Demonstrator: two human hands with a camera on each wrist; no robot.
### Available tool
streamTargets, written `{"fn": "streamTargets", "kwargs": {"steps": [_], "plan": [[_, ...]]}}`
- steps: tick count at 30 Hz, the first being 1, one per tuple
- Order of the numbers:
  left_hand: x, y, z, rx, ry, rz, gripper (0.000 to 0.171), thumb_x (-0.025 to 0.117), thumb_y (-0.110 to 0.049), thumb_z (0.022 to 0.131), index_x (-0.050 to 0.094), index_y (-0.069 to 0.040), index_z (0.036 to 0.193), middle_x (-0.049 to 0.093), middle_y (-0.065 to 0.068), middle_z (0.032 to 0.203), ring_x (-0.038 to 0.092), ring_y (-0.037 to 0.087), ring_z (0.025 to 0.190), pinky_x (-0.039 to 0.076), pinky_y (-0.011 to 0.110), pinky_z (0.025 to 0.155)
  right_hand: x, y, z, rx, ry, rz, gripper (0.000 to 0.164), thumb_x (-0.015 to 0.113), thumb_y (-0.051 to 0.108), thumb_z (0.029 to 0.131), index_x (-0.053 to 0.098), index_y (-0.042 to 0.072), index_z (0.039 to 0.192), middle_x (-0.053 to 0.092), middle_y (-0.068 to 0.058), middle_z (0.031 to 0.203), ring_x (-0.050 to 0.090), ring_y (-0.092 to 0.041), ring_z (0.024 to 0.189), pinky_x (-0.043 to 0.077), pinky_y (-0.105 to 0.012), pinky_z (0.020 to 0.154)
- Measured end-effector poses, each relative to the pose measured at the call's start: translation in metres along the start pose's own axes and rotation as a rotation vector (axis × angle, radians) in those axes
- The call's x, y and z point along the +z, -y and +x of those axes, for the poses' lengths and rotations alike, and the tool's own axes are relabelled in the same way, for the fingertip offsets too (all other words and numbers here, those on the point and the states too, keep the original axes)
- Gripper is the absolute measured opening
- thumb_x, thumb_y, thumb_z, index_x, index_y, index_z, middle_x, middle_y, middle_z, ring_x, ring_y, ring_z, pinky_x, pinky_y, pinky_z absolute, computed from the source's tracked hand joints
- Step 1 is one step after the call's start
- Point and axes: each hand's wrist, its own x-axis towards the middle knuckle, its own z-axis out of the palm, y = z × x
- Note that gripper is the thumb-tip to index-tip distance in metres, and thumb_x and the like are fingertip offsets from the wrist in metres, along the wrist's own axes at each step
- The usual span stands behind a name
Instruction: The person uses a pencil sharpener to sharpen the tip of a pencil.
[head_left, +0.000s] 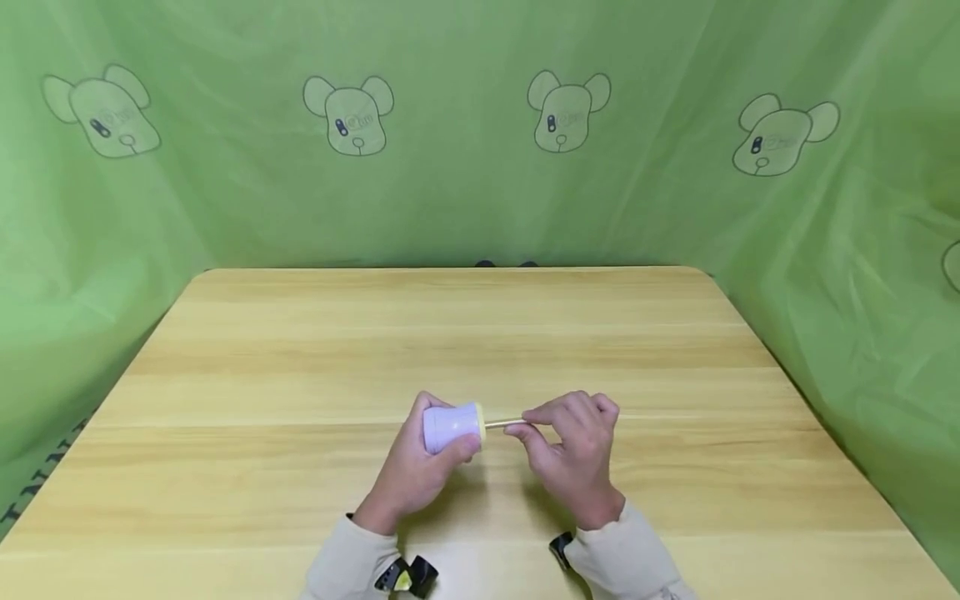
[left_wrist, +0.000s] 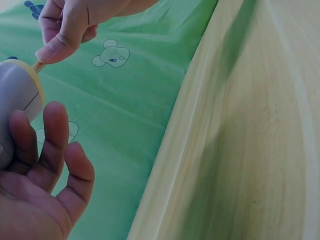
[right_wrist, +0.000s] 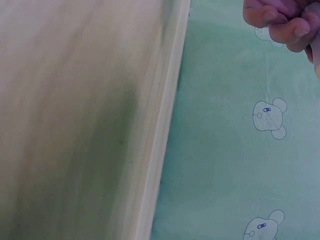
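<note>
Held sideways above the table, a lavender cylinder with a pale yellow rim [head_left: 452, 427] lies in my left hand [head_left: 411, 475], thumb along its near side. From its yellow end a thin golden-brown stick [head_left: 501, 423] sticks out to the right. My right hand [head_left: 576, 450] pinches the far end of that stick between thumb and fingers. In the left wrist view, the cylinder [left_wrist: 17, 97] appears at the left edge, with several fingers of the left hand [left_wrist: 42, 195] held loosely beside it. The right wrist view catches only part of the left hand [right_wrist: 282, 20] and cylinder.
The wood-grain table [head_left: 480, 333] stretches out beneath both hands. Green cloth [head_left: 465, 208] printed with bear heads hangs behind it and along both sides. Black wrist devices [head_left: 408, 577] sit at the cuffs of light sleeves.
</note>
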Motion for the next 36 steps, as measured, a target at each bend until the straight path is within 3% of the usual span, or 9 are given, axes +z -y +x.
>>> {"fn": "streamTargets", "kwargs": {"steps": [5, 13, 17, 24, 27, 31, 36], "plan": [[0.0, 0.0, -0.001, 0.011, -0.002, 0.003, 0.035, 0.07, -0.012, 0.088, 0.042, -0.001, 0.106, 0.057, 0.011, 0.083, 0.059, 0.021, 0.071, 0.055, 0.045, 0.06, -0.001, 0.001, -0.002, 0.042, 0.052, 0.022, 0.048, 0.069, 0.049, 0.084, 0.063, 0.007, 0.063, 0.056, 0.0, 0.062, 0.051, -0.016, 0.052, 0.023, -0.039, 0.068], [0.004, 0.001, -0.002, 0.045, -0.012, 0.019, 0.036, 0.071, -0.013, 0.087, 0.043, -0.001, 0.105, 0.056, 0.008, 0.079, 0.056, 0.018, 0.067, 0.051, 0.029, 0.056, -0.011, 0.001, 0.001, 0.178, 0.219, 0.057, 0.054, 0.064, 0.056, 0.083, 0.064, 0.005, 0.066, 0.06, -0.001, 0.063, 0.056, -0.016, 0.056, 0.025, -0.035, 0.073], [0.005, 0.002, -0.001, 0.061, -0.018, 0.029, 0.036, 0.071, -0.014, 0.086, 0.043, -0.001, 0.105, 0.055, 0.007, 0.079, 0.055, 0.018, 0.066, 0.05, 0.028, 0.055, -0.012, -0.003, 0.002, 0.195, 0.249, 0.084, 0.052, 0.065, 0.055, 0.082, 0.064, 0.005, 0.068, 0.061, -0.001, 0.066, 0.057, -0.016, 0.059, 0.025, -0.035, 0.074], [0.006, 0.004, -0.002, 0.044, -0.018, 0.044, 0.037, 0.072, -0.014, 0.086, 0.044, -0.001, 0.105, 0.055, 0.007, 0.08, 0.054, 0.018, 0.067, 0.049, 0.028, 0.056, -0.012, -0.004, -0.003, 0.196, 0.215, 0.089, 0.05, 0.066, 0.054, 0.081, 0.064, 0.006, 0.068, 0.061, -0.001, 0.065, 0.056, -0.016, 0.058, 0.024, -0.034, 0.075], [0.007, 0.005, -0.002, 0.035, -0.01, 0.044, 0.036, 0.071, -0.013, 0.086, 0.044, -0.001, 0.106, 0.055, 0.007, 0.08, 0.055, 0.018, 0.068, 0.05, 0.028, 0.056, -0.011, -0.002, -0.006, 0.175, 0.161, 0.075, 0.049, 0.067, 0.053, 0.082, 0.065, 0.006, 0.067, 0.06, -0.001, 0.065, 0.056, -0.017, 0.057, 0.024, -0.035, 0.076], [0.007, 0.005, -0.002, 0.011, -0.001, 0.022, 0.036, 0.071, -0.013, 0.087, 0.043, -0.001, 0.107, 0.056, 0.009, 0.081, 0.058, 0.02, 0.069, 0.053, 0.034, 0.057, -0.008, -0.001, -0.006, 0.084, 0.058, 0.001, 0.045, 0.07, 0.049, 0.082, 0.066, 0.007, 0.066, 0.061, -0.001, 0.066, 0.056, -0.019, 0.059, 0.028, -0.04, 0.08], [0.008, 0.005, -0.001, 0.032, 0.01, -0.001, 0.036, 0.069, -0.012, 0.088, 0.042, 0.0, 0.107, 0.057, 0.009, 0.08, 0.059, 0.021, 0.068, 0.054, 0.041, 0.056, -0.006, 0.0, -0.004, 0.06, -0.005, -0.053, 0.041, 0.073, 0.046, 0.081, 0.068, 0.008, 0.066, 0.062, -0.002, 0.068, 0.055, -0.023, 0.064, 0.029, -0.045, 0.088]]}}
